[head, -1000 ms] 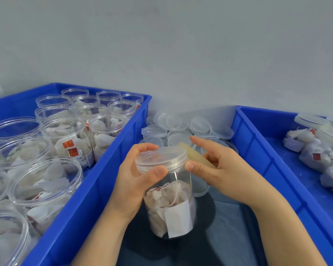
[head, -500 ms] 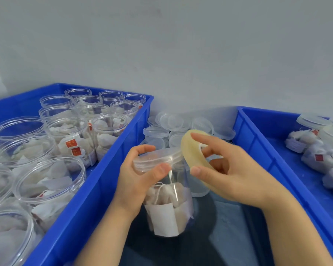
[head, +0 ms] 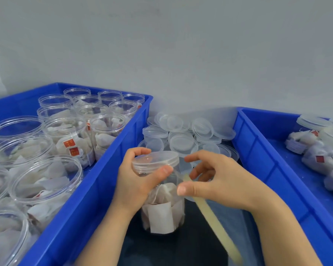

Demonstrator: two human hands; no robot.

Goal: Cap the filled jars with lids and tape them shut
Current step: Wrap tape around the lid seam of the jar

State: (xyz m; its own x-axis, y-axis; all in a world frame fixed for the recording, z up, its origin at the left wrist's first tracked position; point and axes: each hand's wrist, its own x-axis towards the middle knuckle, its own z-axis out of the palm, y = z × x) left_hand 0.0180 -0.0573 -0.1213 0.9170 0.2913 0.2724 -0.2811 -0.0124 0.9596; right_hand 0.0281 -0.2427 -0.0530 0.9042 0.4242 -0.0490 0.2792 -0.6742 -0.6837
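1. At far left, the left bin (head: 96, 189) holds open jars (head: 65, 131). They are filled with paper sachets and not yet capped.
2. Your left hand (head: 135, 181) grips the jar (head: 161, 214) high up. Its thumb lies on the near side of the lid (head: 156, 159) and its fingers curl round the far side.
3. The jar stands between the two bins on a dark surface, just in front of you. The lid sits on its mouth but looks a touch tilted, so it may not be fully seated.
4. Expect the jar to feel light, since it is thin clear plastic with soft sachets inside. The wall will likely flex and feel slippery if you squeeze low down. Take hold at the neck and lid rim, where it should be stiffest.
5. Behind the jar, spare lids (head: 183, 141) lie heaped against the wall.
6. The tape (head: 213, 221) shows as a yellowish band running from beside the jar's shoulder down toward the bottom edge. It is blurred, so you cannot tell whether its end touches the jar yet.
7. Your right hand (head: 225, 181) pinches the tape between thumb and curled fingers, with the forefinger stretched toward the lid. Tape is thin and sticky, so keep it taut or it may fold on itself.
8. At far right, the right bin (head: 267, 160) holds capped jars (head: 315, 150) lying on their sides.
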